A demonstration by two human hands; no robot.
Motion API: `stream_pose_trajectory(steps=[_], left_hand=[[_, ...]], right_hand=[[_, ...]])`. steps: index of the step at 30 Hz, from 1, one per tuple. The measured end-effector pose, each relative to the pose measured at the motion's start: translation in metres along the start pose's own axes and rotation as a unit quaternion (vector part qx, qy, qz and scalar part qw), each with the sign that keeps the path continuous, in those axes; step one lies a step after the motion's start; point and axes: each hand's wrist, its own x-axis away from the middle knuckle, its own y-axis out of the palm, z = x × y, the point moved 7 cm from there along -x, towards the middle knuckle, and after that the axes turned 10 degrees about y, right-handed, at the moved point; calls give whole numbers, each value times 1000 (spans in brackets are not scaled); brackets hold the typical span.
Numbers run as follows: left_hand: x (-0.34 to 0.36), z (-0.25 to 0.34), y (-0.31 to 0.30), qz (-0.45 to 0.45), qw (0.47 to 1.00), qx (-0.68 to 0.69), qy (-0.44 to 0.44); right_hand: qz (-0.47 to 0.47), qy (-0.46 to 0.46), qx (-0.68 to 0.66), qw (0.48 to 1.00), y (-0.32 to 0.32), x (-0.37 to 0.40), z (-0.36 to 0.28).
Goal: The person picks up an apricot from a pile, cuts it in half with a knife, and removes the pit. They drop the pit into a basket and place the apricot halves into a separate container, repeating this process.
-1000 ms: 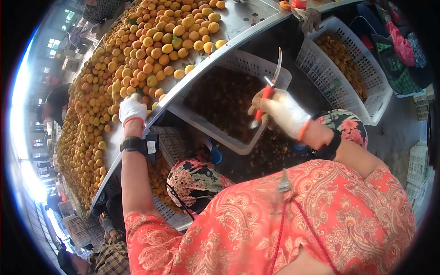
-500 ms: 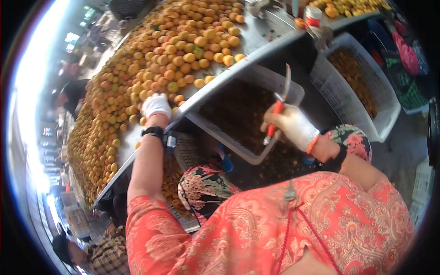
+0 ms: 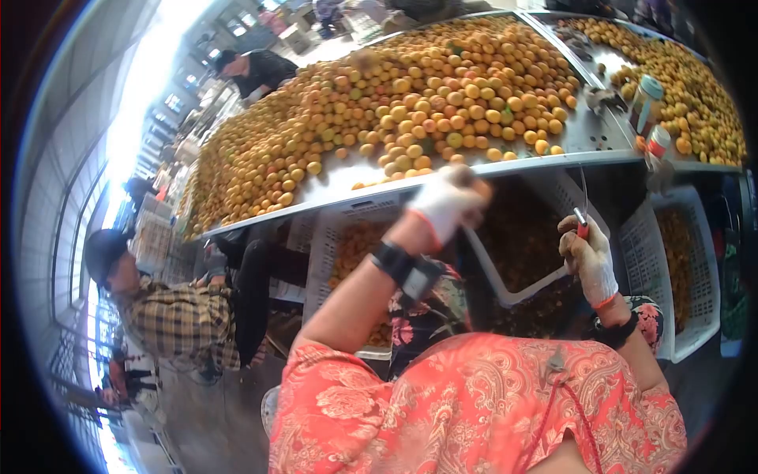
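My left hand (image 3: 448,204), in a white glove and blurred by motion, is closed around an orange apricot (image 3: 480,189) just below the table's front edge. My right hand (image 3: 592,261), gloved in white with stained fingers, grips a curved knife (image 3: 583,225) by its red handle, the thin blade pointing up. Between and below both hands stands a crate (image 3: 513,297) with dark contents. Many apricots (image 3: 442,118) lie heaped on the metal table (image 3: 332,183) beyond the hands.
On the left, a crate (image 3: 317,268) holds apricots; on the right, a white crate (image 3: 699,261) holds orange-brown pieces. A jar (image 3: 646,103) and a white-and-red bottle (image 3: 658,142) stand by the table's divider. A person in a checked shirt (image 3: 178,320) sits at left.
My left hand has left the apricot heap and come back over the table edge with an apricot. The knife stays in my right hand. The view has swung left.
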Motion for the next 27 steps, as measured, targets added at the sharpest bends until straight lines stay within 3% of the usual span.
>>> stream_pose_trajectory(steps=[3, 5, 7, 9, 11, 13, 14, 18, 20, 25, 27], left_hand=[[63, 14, 60, -72, 995, 63, -1], [91, 9, 80, -55, 987, 153, -8], [108, 8, 85, -46, 973, 224, 13], [126, 17, 83, -42, 980, 192, 35], [136, 30, 83, -35, 980, 170, 98], [153, 43, 84, -39, 983, 153, 91], [152, 38, 88, -45, 969, 200, 140], [184, 72, 83, -10, 975, 70, 212], [209, 99, 78, 31, 951, -153, 267], [221, 118, 83, 43, 929, -216, 298], [223, 122, 87, 19, 938, -138, 317]], right_hand=[[-51, -100, 15, 994, 44, 26, -24], [-111, -115, 39, 986, 67, 44, -31], [-88, -151, 91, 980, 79, 60, -40], [-111, -112, 72, 985, 83, 72, -46], [-88, -169, 117, 975, 87, 87, -58], [-75, -189, 127, 971, 95, 107, -72], [-84, -199, 132, 967, 99, 114, -75], [-86, -205, 145, 964, 105, 145, -90], [-79, -219, 169, 958, 110, 159, -95], [-75, -270, 171, 945, 110, 176, -103], [-33, -254, 158, 954, 102, 175, -102]])
